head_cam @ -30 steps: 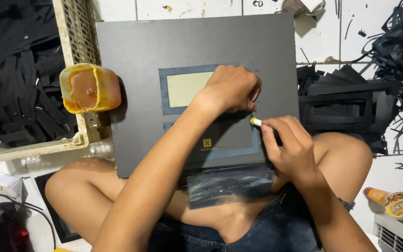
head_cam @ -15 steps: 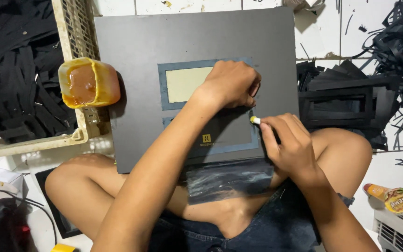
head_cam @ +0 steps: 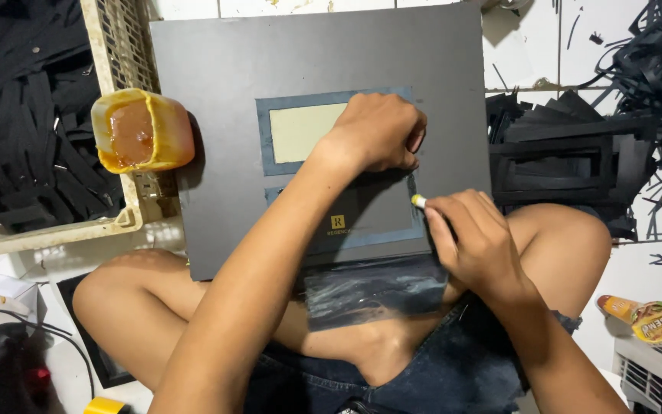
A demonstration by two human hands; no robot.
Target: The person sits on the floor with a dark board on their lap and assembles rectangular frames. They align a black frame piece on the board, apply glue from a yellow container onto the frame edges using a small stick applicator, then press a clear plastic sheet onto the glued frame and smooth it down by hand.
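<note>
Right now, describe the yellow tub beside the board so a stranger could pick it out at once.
Start at the big dark grey board lying across the person's knees. Along its left edge runs a cream lattice crate; the tub sits where the two meet. It is a squat, rounded yellow container, open-topped, with amber-brown paste inside, the only bright thing among black scraps.

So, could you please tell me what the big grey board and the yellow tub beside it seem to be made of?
Grey board: probably matte cardboard or greyboard, flat, dull, with no shine. Yellow tub: likely soft translucent plastic, its rim smeared and holding an amber, glue-like mass.
</note>
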